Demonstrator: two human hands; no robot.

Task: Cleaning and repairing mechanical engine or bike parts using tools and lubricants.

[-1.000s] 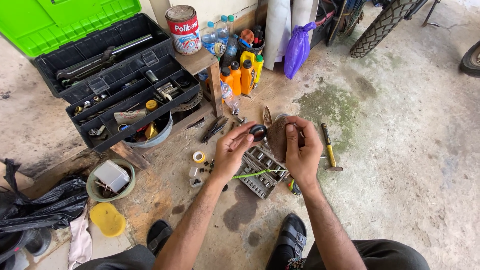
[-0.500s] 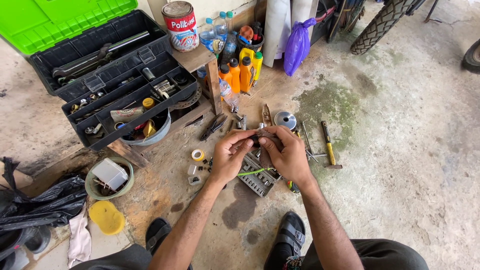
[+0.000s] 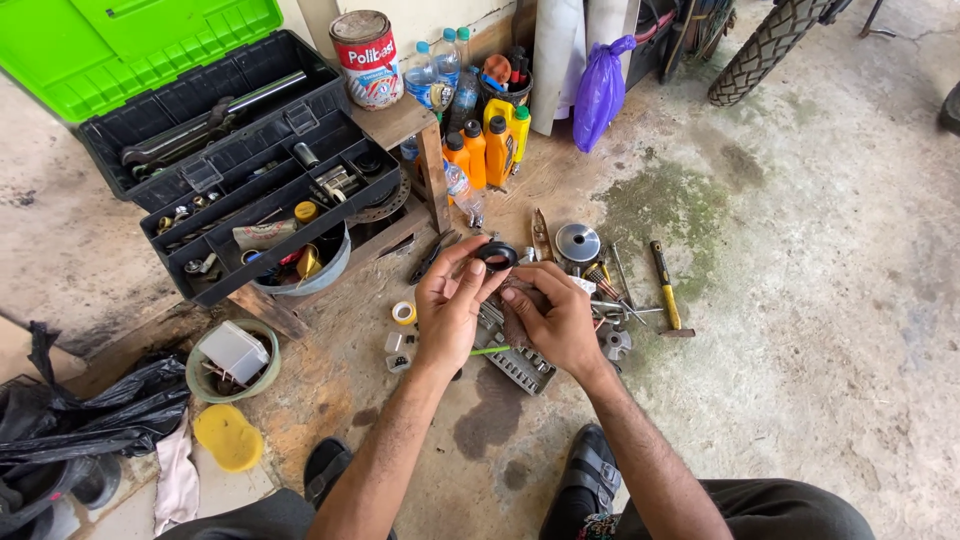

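L hand (image 3: pixel 450 300) holds a small black ring (image 3: pixel 497 255) up at its fingertips, pinched btw thumb and fingers, above the concrete floor (image 3: pixel 820 300). R hand (image 3: pixel 555 320) sits just beside it, index finger reaching toward the ring's lower edge; its other fingers are curled around something dark, prob. a rag or small part, too hidden to tell. Directly under both hands lies a grey socket tray (image 3: pixel 520 365) w/ a thin green stick (image 3: pixel 490 350) across it. Right of the hands: a round silver metal disc (image 3: pixel 578 242), loose bits, and a yellow-handled hammer (image 3: pixel 665 290). Left of the hands a small roll of yellow tape (image 3: pixel 404 313). Further back-left an open black toolbox (image 3: pixel 250 170) w/ green lid, orange oil bottles (image 3: pixel 485 145) beside it, a red paint can (image 3: pixel 368 58) on a wooden stand. A purple plastic bag (image 3: pixel 600 90) hangs near the wall.
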